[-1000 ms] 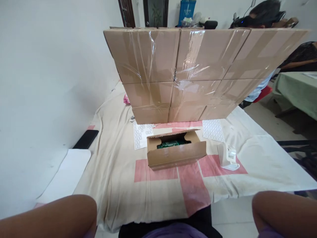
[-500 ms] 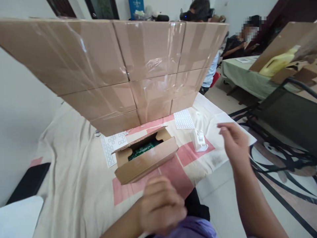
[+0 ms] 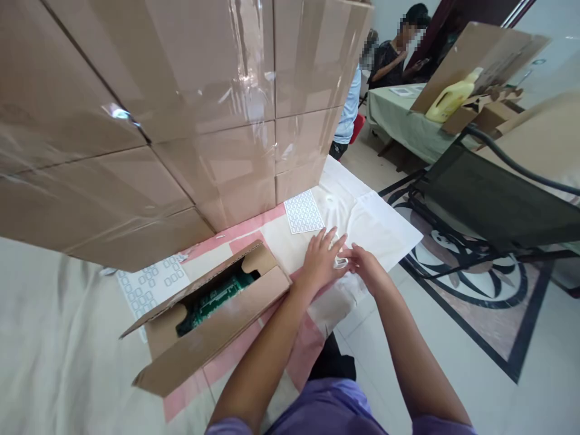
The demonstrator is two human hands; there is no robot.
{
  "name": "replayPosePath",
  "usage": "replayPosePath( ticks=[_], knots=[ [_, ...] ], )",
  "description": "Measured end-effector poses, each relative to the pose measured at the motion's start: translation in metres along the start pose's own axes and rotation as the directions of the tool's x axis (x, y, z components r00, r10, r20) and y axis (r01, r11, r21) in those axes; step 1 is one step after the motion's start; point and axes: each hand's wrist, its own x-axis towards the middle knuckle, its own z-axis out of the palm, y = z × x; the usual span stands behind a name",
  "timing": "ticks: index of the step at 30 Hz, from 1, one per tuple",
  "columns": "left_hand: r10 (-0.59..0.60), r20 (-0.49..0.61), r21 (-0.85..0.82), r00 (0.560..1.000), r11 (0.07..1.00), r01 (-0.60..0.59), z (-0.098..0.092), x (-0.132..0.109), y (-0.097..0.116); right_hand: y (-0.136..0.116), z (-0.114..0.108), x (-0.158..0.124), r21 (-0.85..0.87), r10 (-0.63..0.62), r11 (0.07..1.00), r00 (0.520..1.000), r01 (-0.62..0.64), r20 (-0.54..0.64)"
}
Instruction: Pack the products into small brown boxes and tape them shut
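Observation:
My left hand (image 3: 319,260) lies over a white tape dispenser (image 3: 339,263), its fingers spread across the top and hiding most of it. Close against the dispenser's front end, my right hand (image 3: 368,270) has its fingers bent together; whatever is between them is too small to make out. To the left, an open long cardboard box (image 3: 226,323) rests on the cloth with its flaps up. Inside it lies a green circuit board (image 3: 217,302). A sheet of printed labels (image 3: 303,212) is just beyond my left hand.
A tall wall of taped cardboard boxes (image 3: 212,151) stands behind the work area. Another label sheet (image 3: 149,284) is partly under the open box. To the right are a black chair (image 3: 489,193) and a green-covered table (image 3: 399,121) with a yellow jug (image 3: 453,99). A person (image 3: 392,60) sits beyond.
Both hands have come to the tape dispenser, the left from low in front of the box and the right from the right side. My view has turned right.

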Motion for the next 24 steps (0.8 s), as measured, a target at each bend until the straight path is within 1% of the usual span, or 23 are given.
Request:
replayPosePath(
  ticks=[2, 5, 8, 12, 14, 18, 24],
  knots=[
    [0.013, -0.014, -0.035, 1.0, 0.999, -0.014, 0.003, 0.001, -0.005, -0.001, 0.001, 0.0, 0.005, -0.001, 1.0, 1.0, 0.001, 0.004],
    [-0.032, -0.068, -0.053, 0.997, 0.998, 0.028, 0.007, 0.0, -0.005, -0.002, 0.003, -0.005, 0.003, -0.014, 1.0, 1.0, 0.014, -0.009],
    [-0.056, -0.099, -0.042, 0.994, 0.998, 0.052, 0.009, -0.002, 0.0, -0.003, 0.008, -0.014, -0.012, -0.07, 0.998, 0.994, 0.069, -0.085],
    [-0.05, -0.096, -0.009, 0.994, 0.999, 0.049, 0.006, -0.003, 0.002, -0.004, 0.014, -0.029, -0.052, -0.169, 0.985, 0.962, 0.162, -0.215],
    [-0.06, -0.089, 0.005, 0.994, 0.998, 0.061, 0.005, -0.003, 0.002, -0.002, 0.016, -0.037, -0.083, -0.189, 0.981, 0.949, 0.174, -0.252],
    [-0.066, -0.055, 0.015, 0.996, 0.998, 0.067, 0.002, -0.002, 0.0, 0.006, 0.02, -0.052, -0.121, -0.148, 0.985, 0.952, 0.119, -0.268],
    [-0.075, -0.048, -0.012, 0.996, 0.997, 0.074, -0.001, -0.002, 0.001, 0.019, 0.026, -0.064, -0.058, -0.079, 0.996, 0.963, 0.066, -0.257]
  ],
)
